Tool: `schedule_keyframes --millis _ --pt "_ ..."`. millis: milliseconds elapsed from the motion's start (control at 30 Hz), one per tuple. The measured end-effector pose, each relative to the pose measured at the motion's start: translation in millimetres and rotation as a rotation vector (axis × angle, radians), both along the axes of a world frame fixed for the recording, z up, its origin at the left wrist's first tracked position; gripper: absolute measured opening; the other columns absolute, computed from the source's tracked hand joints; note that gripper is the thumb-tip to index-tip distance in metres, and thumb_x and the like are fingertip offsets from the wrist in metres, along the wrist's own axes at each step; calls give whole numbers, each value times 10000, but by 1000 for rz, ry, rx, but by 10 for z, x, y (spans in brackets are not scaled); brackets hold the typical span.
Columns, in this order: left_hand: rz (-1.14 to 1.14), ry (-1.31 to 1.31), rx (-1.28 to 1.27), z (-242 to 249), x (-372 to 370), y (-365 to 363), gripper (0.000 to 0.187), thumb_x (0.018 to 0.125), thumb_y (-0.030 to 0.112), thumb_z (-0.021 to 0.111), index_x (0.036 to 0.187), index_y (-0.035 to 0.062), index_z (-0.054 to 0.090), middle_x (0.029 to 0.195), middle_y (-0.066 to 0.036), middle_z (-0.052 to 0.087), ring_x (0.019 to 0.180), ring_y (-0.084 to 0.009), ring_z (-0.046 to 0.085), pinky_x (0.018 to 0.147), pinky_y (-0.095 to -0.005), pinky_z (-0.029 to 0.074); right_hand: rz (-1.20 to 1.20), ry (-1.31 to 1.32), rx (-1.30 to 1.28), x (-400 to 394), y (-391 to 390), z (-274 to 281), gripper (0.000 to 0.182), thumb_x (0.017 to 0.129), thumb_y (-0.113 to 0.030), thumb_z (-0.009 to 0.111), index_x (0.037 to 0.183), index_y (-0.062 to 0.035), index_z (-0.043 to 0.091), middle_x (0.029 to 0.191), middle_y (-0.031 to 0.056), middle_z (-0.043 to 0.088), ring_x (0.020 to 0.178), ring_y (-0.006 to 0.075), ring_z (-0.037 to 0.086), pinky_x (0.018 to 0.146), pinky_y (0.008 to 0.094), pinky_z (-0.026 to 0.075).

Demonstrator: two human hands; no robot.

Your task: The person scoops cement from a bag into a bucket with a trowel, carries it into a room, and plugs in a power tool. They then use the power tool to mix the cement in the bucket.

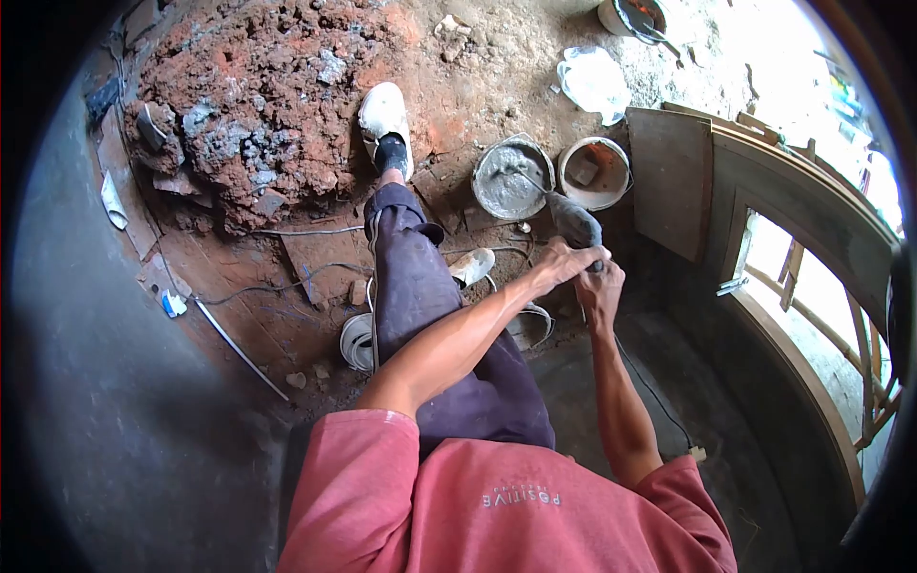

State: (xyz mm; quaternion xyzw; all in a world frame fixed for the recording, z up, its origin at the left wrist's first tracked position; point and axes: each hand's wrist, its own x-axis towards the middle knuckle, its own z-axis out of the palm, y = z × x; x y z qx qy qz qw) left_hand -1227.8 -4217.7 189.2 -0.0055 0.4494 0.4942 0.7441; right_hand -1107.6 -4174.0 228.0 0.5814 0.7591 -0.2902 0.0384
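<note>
Both my hands are closed on a power drill coated in grey dust. My left hand wraps around its near end. Right beside it, my right hand grips the handle. From the drill a thin rod reaches down into a bucket of wet grey mortar; the rod's tip is hidden in the mix. A power cord runs from below my right hand toward a plug by my right side.
A second bucket stands against the mortar bucket, with a block inside. Reddish rubble is heaped at upper left. A wooden window frame and a board stand at right. Cables cross the floor near my shoe. Another bucket is farther off.
</note>
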Motion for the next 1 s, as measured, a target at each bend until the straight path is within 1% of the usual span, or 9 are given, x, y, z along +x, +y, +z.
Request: schedule_keyframes --millis 133,367,467,500,667,733,800,833,1000 --pt "-147 122 -24 125 47 50 593 731 503 834 1029 4 715 1034 -83 706 932 -157 652 847 -323 517 -26 18 -11 -21 37 268 375 797 -291 716 764 75 640 619 195 632 505 223 581 566 402 483" --pt "-158 141 -136 -666 9 -97 718 705 633 819 999 -12 704 906 -97 689 749 -165 651 621 -300 516 42 69 2 -424 173 -410 401 825 -328 688 742 61 632 638 242 614 594 407 640 558 467 484" --pt "-266 144 -41 -552 28 -59 730 700 667 805 969 -5 707 843 -88 677 698 -149 625 603 -290 502 250 39 237 -41 179 -408 383 837 -307 654 727 59 628 638 253 610 604 423 637 566 478 484" --pt "-297 166 -12 -153 -206 -50 717 688 691 799 914 16 709 766 -76 659 661 -139 610 594 -287 496 155 -59 98 -82 157 -118 354 848 -282 619 727 50 632 655 268 609 608 426 637 565 474 481" --pt "-620 10 122 -51 -152 -49 737 664 728 791 843 24 665 631 -33 561 545 -134 586 494 -285 498 -67 -15 19 -62 -3 833 296 806 -213 713 763 63 618 549 151 514 502 191 463 549 381 448" --pt "-655 -12 176 -56 -155 -67 754 661 732 790 851 15 655 621 -25 543 530 -130 579 483 -283 508 -66 -15 4 55 22 831 277 813 -217 699 804 56 654 578 165 570 508 198 506 557 381 458" --pt "-700 -26 150 -51 -154 -81 786 646 738 793 847 -6 640 623 -24 533 546 -124 590 497 -280 538 -3 -19 29 162 51 676 297 779 -262 735 817 27 684 658 226 633 620 388 664 599 428 501" --pt "-701 -27 149 -67 -154 -78 786 646 738 793 847 -6 640 623 -24 533 546 -124 590 497 -280 538 45 7 16 191 90 511 270 814 -222 707 864 43 700 665 216 651 577 256 668 597 392 494" --pt "-773 43 142 -143 -158 -96 860 643 745 788 892 -62 621 667 -49 567 544 -140 600 495 -280 548 26 -45 -109 -108 330 -158 322 815 -279 751 831 38 698 681 225 658 593 297 685 586 394 496"
